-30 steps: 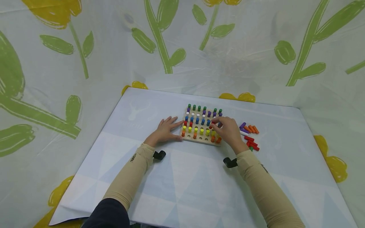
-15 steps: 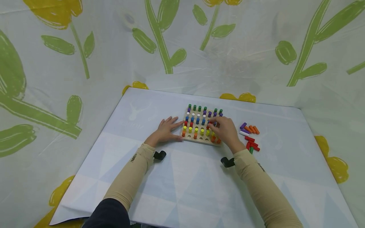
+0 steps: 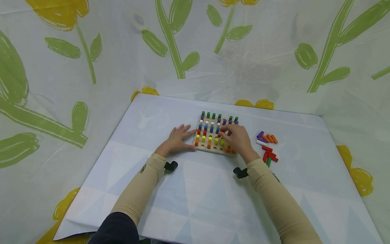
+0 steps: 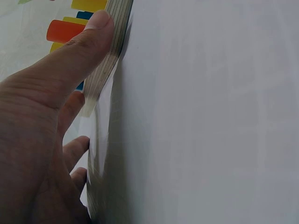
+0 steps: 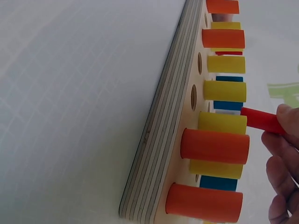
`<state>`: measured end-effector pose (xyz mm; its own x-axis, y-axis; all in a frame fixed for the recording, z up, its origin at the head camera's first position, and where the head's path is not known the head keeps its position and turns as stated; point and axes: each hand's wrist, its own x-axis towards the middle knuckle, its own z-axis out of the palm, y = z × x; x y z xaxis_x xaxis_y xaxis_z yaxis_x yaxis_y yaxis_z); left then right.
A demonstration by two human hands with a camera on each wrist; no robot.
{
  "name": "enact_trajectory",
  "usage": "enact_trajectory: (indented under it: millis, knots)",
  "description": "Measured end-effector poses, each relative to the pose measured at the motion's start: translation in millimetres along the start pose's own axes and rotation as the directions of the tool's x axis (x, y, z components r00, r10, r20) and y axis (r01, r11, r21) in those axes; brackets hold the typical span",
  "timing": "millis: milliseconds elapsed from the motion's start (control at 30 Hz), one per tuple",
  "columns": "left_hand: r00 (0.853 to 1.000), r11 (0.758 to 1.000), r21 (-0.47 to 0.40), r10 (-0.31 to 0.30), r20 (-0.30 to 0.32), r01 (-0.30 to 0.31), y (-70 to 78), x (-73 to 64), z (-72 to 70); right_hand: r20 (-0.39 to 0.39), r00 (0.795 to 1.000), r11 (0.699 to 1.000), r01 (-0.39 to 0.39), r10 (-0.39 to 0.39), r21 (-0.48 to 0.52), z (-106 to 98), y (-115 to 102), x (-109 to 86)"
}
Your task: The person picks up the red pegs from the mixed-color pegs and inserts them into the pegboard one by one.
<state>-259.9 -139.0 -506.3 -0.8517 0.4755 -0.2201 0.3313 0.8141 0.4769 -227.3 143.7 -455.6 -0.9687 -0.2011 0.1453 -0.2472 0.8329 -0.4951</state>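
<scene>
The right hand [image 3: 238, 138] pinches a red peg [image 5: 261, 120] above the wooden pegboard [image 5: 164, 116], apparently mid-placement, which calls for aligning it over a free hole [image 5: 194, 97] while the left hand [image 3: 177, 139], fingers spread, steadies the pegboard.

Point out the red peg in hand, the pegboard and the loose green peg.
Red peg [image 5: 261, 121]: right wrist view, its side.
Pegboard [image 5: 164, 119]: right wrist view, layered edge.
Loose green peg [image 3: 268, 162]: head view, its side.

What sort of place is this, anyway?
Probably a small screened-off indoor corner for tabletop activities, though the room beyond isn't visible. A flower-printed backdrop rises behind and on both sides of a pale patterned table, which bears a wooden pegboard with colored pegs.
</scene>
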Motion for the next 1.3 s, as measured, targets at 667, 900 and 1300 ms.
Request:
enact_trajectory:
  millis: [667,900,1300]
  knots:
    - [1.0,1.0,0.007,0.001,-0.01,0.0,1.5,-1.5,-0.2,-0.008,1.0,1.0,0.015,-0.015,0.003,17,-5,8.7]
    - [1.0,1.0,0.012,0.004,-0.012,-0.004,-0.8,-0.2,0.8,-0.01,1.0,1.0,0.025,-0.025,-0.006,19,-10,9.5]
    - [1.0,1.0,0.007,0.009,-0.016,-0.009,0.7,-2.1,-0.8,0.005,1.0,0.999,0.025,-0.025,-0.025,23,-15,13.9]
